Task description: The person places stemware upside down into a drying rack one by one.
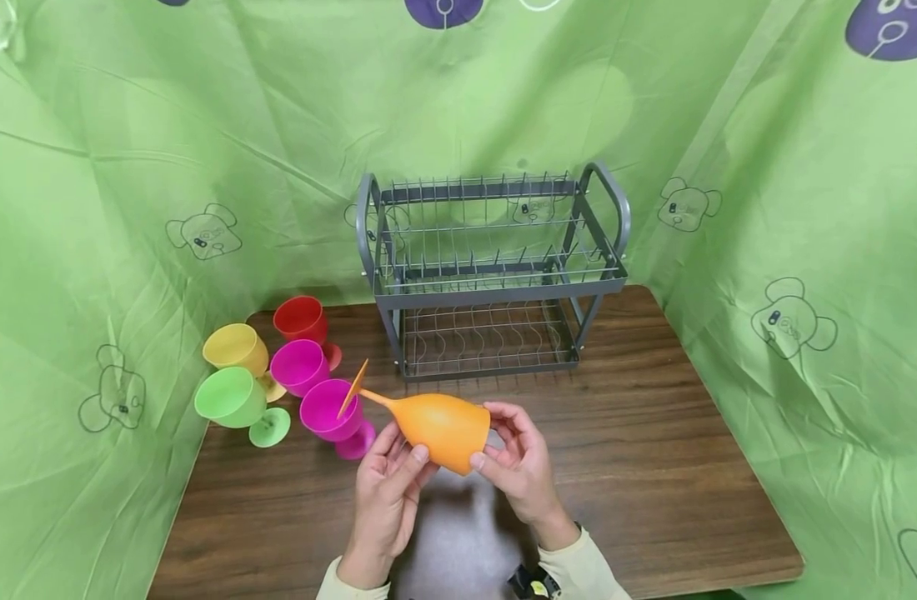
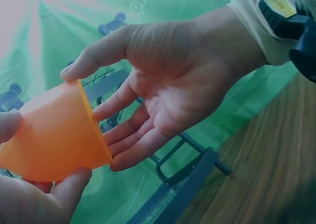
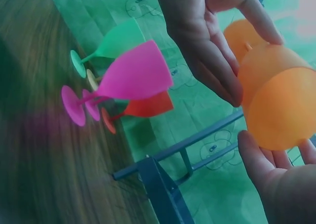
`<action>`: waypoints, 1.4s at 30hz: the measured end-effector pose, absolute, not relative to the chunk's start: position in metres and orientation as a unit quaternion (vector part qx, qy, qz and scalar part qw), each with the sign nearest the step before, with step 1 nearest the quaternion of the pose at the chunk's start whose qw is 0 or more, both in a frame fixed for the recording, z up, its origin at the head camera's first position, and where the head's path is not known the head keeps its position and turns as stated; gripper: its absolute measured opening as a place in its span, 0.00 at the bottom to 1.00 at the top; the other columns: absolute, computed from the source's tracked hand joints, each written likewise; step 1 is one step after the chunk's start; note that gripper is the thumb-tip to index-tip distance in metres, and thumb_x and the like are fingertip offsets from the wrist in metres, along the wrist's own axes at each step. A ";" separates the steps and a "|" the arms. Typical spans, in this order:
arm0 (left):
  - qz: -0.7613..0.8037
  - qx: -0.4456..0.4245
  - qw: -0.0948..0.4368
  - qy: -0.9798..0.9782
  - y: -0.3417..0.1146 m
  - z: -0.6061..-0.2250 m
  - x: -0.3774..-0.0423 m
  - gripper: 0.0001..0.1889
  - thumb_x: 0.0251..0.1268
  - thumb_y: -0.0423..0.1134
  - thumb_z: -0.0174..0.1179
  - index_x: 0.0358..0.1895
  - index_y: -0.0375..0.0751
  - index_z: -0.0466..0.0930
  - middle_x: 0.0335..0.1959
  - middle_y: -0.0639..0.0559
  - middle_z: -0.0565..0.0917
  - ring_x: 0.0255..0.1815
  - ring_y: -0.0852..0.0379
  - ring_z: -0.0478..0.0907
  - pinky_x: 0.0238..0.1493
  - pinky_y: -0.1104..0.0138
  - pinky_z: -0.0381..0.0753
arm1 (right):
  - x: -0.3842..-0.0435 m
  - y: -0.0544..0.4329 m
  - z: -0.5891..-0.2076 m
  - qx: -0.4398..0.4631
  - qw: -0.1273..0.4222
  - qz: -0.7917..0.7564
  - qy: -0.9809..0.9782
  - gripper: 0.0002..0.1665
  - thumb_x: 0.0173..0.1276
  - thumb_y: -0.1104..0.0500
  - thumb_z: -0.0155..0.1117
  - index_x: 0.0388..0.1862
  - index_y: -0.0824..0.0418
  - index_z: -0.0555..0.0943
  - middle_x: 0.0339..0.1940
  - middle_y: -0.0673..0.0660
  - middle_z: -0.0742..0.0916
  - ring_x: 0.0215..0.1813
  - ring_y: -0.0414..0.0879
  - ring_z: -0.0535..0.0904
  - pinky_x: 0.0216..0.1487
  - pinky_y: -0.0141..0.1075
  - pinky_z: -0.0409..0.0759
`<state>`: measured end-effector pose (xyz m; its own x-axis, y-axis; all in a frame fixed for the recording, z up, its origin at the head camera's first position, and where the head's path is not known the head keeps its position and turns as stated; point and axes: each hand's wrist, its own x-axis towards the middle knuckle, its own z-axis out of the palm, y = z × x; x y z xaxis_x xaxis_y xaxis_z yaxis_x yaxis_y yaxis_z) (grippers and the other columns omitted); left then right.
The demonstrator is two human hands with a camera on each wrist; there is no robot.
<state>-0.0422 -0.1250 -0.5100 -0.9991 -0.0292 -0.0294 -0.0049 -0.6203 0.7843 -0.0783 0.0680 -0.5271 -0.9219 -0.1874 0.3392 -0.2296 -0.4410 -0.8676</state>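
An orange plastic goblet [image 1: 439, 429] lies sideways in the air above the front of the table, its foot to the left and its mouth to the right. My left hand [image 1: 383, 500] holds the bowl near the stem, thumb on the near side. At the mouth, my right hand [image 1: 526, 479] grips the rim between thumb and fingers, as the left wrist view also shows. The right wrist view looks partly into the goblet's opening [image 3: 284, 110]. Some fingers of both hands are hidden behind the bowl.
Upright at the left stand a red goblet [image 1: 301, 319], a yellow goblet [image 1: 236, 348], a green goblet [image 1: 229, 398] and two magenta goblets [image 1: 329, 410]. A grey two-tier dish rack [image 1: 496, 293] stands at the back of the wooden table [image 1: 653, 467]. Green cloth [image 1: 278, 125] surrounds the table.
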 end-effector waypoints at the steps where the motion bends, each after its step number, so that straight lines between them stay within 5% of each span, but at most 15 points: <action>1: -0.902 0.021 0.005 -0.432 -0.125 -0.511 -0.043 0.32 0.74 0.21 0.57 0.78 0.31 0.62 0.66 0.44 0.77 0.62 0.55 0.82 0.62 0.59 0.87 | -0.078 0.067 -0.528 0.194 0.014 0.828 -0.527 0.40 0.62 0.72 0.75 0.68 0.79 0.66 0.64 0.58 0.80 0.62 0.46 0.80 0.59 0.42 0.89; 22: -0.918 -0.022 0.036 -0.394 -0.117 -0.515 -0.047 0.34 0.66 0.14 0.58 0.76 0.31 0.66 0.65 0.46 0.78 0.63 0.55 0.81 0.63 0.64 0.86 | -0.075 0.061 -0.532 0.183 0.027 0.849 -0.495 0.40 0.61 0.74 0.75 0.69 0.77 0.66 0.64 0.59 0.80 0.62 0.46 0.80 0.61 0.41 0.89; 42: -0.864 -0.039 0.088 -0.494 -0.125 -0.493 -0.052 0.39 0.54 0.12 0.67 0.73 0.26 0.68 0.62 0.44 0.81 0.62 0.52 0.83 0.63 0.59 0.87 | -0.088 0.076 -0.515 0.288 0.035 0.786 -0.546 0.39 0.62 0.77 0.73 0.69 0.79 0.66 0.69 0.62 0.78 0.67 0.48 0.81 0.63 0.43 0.87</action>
<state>-0.0522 -0.1250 -0.4927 -0.9814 -0.1135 0.1548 0.1910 -0.4974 0.8462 -0.0878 0.0757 -0.5148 -0.8317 -0.2599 0.4906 -0.3694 -0.4007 -0.8385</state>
